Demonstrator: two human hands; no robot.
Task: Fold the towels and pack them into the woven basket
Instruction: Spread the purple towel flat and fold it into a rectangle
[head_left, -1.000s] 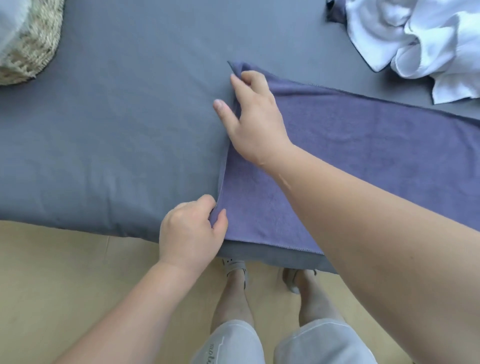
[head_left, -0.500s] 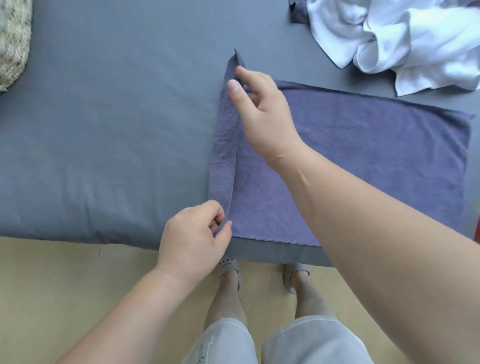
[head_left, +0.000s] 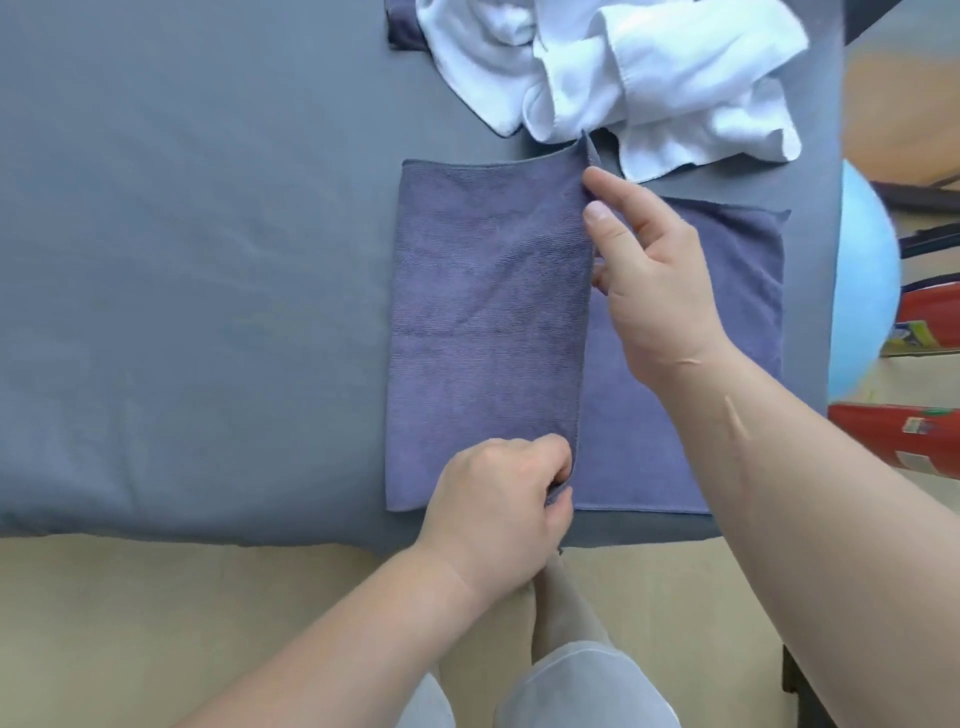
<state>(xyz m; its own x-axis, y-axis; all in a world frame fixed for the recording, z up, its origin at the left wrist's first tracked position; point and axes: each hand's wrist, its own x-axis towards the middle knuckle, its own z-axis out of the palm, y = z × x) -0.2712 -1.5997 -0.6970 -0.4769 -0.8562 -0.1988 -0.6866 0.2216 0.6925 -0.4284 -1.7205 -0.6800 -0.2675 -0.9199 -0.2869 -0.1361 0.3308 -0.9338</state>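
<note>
A purple towel (head_left: 483, 322) lies on the grey padded surface (head_left: 182, 260), its left part folded over toward the right. My left hand (head_left: 498, 499) pinches the near corner of the folded flap at the front edge. My right hand (head_left: 654, 291) pinches the far corner of the same flap between thumb and forefinger, a little above the lower layer (head_left: 727, 312). A heap of crumpled white towels (head_left: 649, 78) lies just behind. The woven basket is out of view.
A dark purple cloth (head_left: 402, 26) peeks from under the white heap. Right of the surface are a light blue ball (head_left: 862, 280) and red packages (head_left: 909, 436) on the floor. The tan floor (head_left: 156, 623) and my legs show below the front edge.
Both hands have carried the towel's left edge over to the right, folding the flap across the towel. The view shifted right, so the basket left the frame.
</note>
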